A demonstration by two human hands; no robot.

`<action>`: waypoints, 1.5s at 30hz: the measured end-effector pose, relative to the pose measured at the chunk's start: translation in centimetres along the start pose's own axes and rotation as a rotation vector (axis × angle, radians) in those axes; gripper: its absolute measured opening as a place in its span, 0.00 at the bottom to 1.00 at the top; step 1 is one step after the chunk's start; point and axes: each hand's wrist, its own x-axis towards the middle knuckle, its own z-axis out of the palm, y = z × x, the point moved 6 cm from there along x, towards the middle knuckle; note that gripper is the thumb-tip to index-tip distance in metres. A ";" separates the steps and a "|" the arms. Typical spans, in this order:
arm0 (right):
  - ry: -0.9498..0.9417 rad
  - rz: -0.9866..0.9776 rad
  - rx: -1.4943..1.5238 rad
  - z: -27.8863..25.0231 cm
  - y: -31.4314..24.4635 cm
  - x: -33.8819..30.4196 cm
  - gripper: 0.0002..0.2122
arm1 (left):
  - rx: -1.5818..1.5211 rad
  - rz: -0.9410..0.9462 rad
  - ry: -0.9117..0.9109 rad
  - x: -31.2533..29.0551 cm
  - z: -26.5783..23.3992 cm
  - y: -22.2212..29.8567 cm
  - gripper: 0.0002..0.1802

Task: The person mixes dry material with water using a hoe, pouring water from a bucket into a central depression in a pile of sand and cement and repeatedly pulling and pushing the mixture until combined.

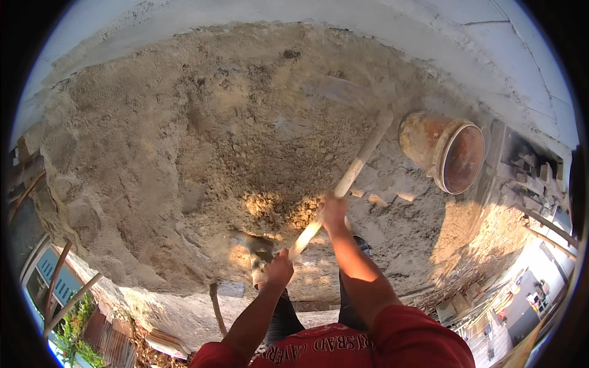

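A long wooden-handled hoe (359,161) slants up and to the right from my body across the rough earth. My left hand (280,268) is closed round the near end of its pale handle. Higher along the shaft, my right hand (333,211) grips it too. The hoe's flat grey blade (348,93) shows at the far end, partly blurred against the soil (245,141). To the right of the handle lies a dirty orange-brown bucket (426,141), tipped on its side with its mouth facing right.
A pale wall (478,55) bounds the far side of the soil. By my left leg rests another tool with a short wooden handle (216,308) and a flat grey head (230,289). Stacked blocks (532,178) stand at the right; wooden poles (72,303) lean at the lower left.
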 end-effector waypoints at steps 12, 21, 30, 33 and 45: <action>0.054 0.065 -0.324 7.4 -3.5 8.8 0.14 | -0.154 -0.027 -0.110 9.5 -4.6 1.7 0.17; 0.160 0.340 -0.277 5.7 10.7 -7.3 0.07 | -0.068 -0.056 -0.189 -6.3 -3.3 -10.0 0.16; -0.267 0.547 0.069 -1.8 16.8 -33.2 0.12 | -0.103 -0.294 -0.219 -33.0 4.9 -19.7 0.11; -0.108 0.408 0.036 -3.8 13.9 -23.5 0.08 | -0.088 -0.269 -0.179 -24.1 5.1 -12.9 0.10; 0.036 0.119 0.029 -0.9 -7.7 12.2 0.06 | 0.052 0.218 -0.084 9.1 -7.0 10.2 0.17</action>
